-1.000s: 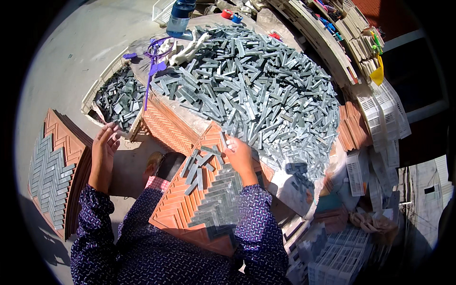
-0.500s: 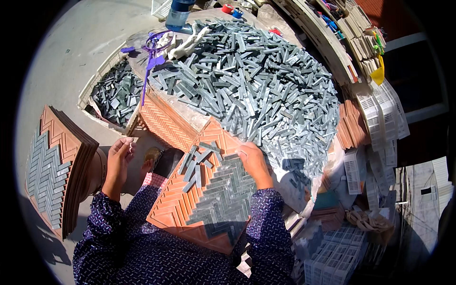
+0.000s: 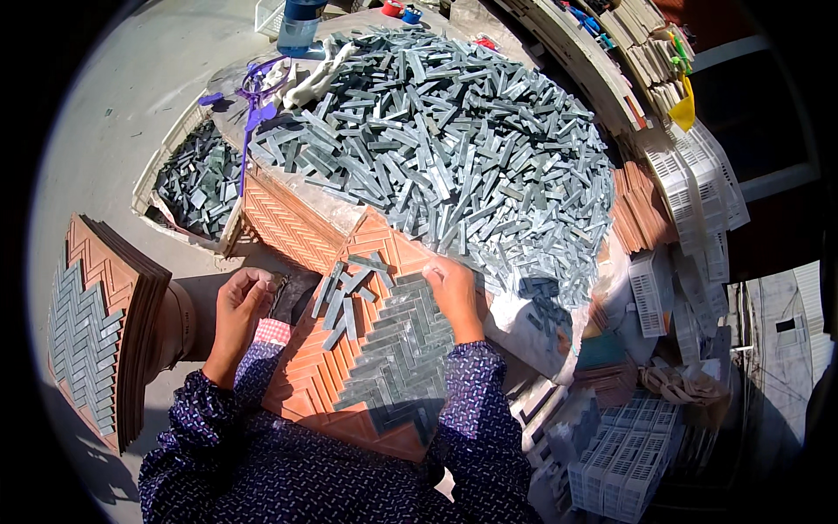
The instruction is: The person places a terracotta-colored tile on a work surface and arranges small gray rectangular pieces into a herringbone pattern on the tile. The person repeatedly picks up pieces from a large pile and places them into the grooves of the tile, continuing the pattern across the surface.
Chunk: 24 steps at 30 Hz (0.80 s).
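Observation:
An orange grooved mould tray (image 3: pixel 288 384) lies tilted in front of my body, its grooves in a herringbone pattern. Dark grey-green stone strips (image 3: pixel 397 349) fill its middle and right part. Several loose strips (image 3: pixel 345 301) lie piled near its upper left. My right hand (image 3: pixel 458 301) is closed on the tray's upper right edge, with the thumb on top. Left of the tray, my left hand (image 3: pixel 240 314) is raised with thumb and fingertips pressed together; what they hold, if anything, I cannot make out against the dark background.
A large heap of stone strips (image 3: pixel 436 157) covers the table beyond. At left stand a crate of stone pieces (image 3: pixel 196 179) and a stack of mould trays (image 3: pixel 131 323), the top one partly filled. A purple tool (image 3: pixel 249 140) and white gloves (image 3: pixel 319 79) lie at the heap's edge. White crates (image 3: pixel 624 463) stand at right.
My left hand has moved right, closer to the tray, and its fingers have turned toward it. The view has shifted slightly. My right hand keeps its place on the tray's edge.

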Available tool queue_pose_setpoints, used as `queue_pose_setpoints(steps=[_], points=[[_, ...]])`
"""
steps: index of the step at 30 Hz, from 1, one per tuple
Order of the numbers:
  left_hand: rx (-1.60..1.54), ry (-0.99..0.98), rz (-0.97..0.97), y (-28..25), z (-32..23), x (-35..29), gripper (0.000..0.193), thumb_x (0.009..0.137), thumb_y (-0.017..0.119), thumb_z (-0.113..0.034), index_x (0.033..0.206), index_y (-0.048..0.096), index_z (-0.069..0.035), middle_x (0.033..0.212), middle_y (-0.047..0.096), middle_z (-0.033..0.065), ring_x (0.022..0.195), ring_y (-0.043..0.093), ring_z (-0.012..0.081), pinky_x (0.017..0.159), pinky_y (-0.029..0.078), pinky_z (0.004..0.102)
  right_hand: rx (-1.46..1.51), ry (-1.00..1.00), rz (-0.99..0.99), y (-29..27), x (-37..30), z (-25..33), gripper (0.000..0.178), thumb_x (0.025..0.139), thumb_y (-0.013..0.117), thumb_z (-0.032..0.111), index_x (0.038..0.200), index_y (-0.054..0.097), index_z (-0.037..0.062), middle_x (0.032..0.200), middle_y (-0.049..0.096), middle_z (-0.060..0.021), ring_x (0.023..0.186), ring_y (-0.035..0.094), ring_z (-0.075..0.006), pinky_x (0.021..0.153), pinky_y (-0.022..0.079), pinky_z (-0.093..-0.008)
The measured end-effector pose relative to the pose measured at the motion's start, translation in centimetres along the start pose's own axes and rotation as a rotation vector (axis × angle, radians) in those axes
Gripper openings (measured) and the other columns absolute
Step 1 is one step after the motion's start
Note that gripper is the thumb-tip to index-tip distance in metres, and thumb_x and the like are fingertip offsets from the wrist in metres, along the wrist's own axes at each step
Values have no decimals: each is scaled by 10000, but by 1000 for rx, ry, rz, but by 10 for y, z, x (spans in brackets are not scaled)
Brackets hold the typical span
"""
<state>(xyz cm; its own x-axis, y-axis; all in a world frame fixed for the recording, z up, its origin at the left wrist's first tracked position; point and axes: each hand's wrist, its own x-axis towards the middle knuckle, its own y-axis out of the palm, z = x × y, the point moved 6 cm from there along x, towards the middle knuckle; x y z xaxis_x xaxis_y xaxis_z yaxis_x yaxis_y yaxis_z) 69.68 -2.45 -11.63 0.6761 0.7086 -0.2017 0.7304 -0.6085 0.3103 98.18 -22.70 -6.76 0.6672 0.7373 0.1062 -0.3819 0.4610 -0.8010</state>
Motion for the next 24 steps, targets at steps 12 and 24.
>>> queue_pose_setpoints(steps=[12, 24], points=[[73, -10, -3, 8, 7, -3, 66, 948, 550, -78, 941, 594, -30, 816, 589, -19, 713, 527, 39, 635, 405, 169, 124, 9, -132, 4, -24, -21, 82, 753, 681, 36, 793, 617, 5, 707, 622, -147, 655, 616, -304, 606, 475, -366], [163, 39, 30, 6, 1, -6, 80, 950, 531, -61, 947, 590, -8, 798, 593, -8, 709, 533, 53, 643, 415, 189, -140, -47, -327, -18, -20, 8, 100, 784, 623, 22, 876, 610, -16, 873, 626, -180, 822, 599, -383, 707, 468, -452]])
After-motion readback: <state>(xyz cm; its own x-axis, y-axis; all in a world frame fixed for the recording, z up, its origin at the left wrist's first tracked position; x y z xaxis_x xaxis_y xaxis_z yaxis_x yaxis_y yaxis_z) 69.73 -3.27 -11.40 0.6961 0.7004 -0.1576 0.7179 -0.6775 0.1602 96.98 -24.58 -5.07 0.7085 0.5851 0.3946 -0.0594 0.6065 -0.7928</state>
